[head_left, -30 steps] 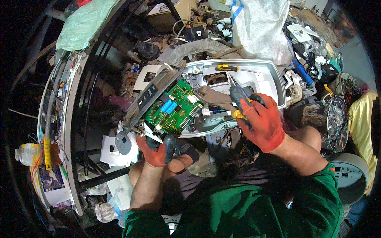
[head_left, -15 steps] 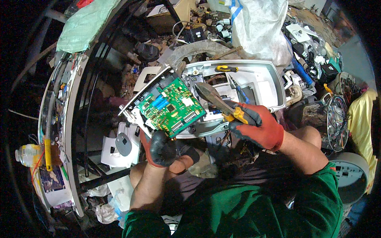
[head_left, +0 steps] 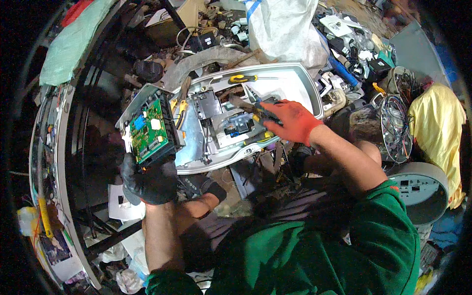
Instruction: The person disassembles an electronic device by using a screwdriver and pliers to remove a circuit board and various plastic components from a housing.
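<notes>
My left hand (head_left: 150,179), in a dark-palmed glove, grips the lower edge of a green circuit board (head_left: 153,132) set in a dark frame. It is held tilted over the left end of a white plastic housing (head_left: 307,91). My right hand (head_left: 292,120), in a red glove, is closed around yellow-and-black-handled pliers (head_left: 240,102), low over the middle of the housing; part of the handles is hidden by the fingers. Inside the housing lie a yellow-and-black screwdriver (head_left: 243,78), another yellow-handled tool (head_left: 258,138) and a black module (head_left: 209,104). Yellow handles (head_left: 181,110) show beside the board.
A white sack (head_left: 285,34) stands behind the housing. Scrap plastic parts (head_left: 344,49) are heaped at the far right. A basket of wires (head_left: 396,123), a yellow cloth (head_left: 437,128) and a round grey casing (head_left: 420,191) are on the right. A dark metal frame (head_left: 101,123) runs along the left.
My left hand has carried the circuit board leftward, uncovering the housing's left end. My right hand has lowered the pliers toward the middle of the housing. The whole view has shifted.
</notes>
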The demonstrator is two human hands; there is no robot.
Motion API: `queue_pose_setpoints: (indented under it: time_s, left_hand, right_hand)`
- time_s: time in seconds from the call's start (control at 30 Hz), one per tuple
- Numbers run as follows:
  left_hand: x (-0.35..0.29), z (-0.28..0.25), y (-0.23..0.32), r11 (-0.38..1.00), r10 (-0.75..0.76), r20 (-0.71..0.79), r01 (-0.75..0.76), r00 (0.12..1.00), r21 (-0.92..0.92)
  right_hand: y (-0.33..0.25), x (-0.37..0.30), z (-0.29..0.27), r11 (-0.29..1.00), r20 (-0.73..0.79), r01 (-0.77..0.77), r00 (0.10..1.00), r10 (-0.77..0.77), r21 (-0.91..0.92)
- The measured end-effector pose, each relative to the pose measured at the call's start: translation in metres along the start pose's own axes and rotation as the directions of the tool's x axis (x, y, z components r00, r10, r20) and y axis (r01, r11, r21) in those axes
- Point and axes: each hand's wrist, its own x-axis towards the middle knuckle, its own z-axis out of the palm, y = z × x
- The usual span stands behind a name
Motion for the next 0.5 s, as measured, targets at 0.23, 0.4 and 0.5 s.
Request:
queue_pose_setpoints:
  time_s: [0.23, 0.4, 0.5]
  left_hand:
    - [0.003, 0.013, -0.001, 0.975, -0.113, 0.038, 0.119, 0.993, -0.188]
    - [0.010, 0.010, -0.012, 0.952, -0.175, 0.208, 0.219, 0.962, -0.212]
    - [0.010, 0.014, -0.019, 0.955, -0.143, 0.230, 0.196, 0.962, -0.225]
  right_hand:
    - [0.033, 0.029, -0.023, 0.972, -0.273, -0.203, 0.948, 0.166, -0.115]
    - [0.026, 0.078, 0.000, 0.973, -0.216, -0.166, 0.968, 0.130, -0.161]
    - [0.017, 0.104, 0.021, 0.935, -0.024, -0.260, 0.965, 0.262, -0.239]
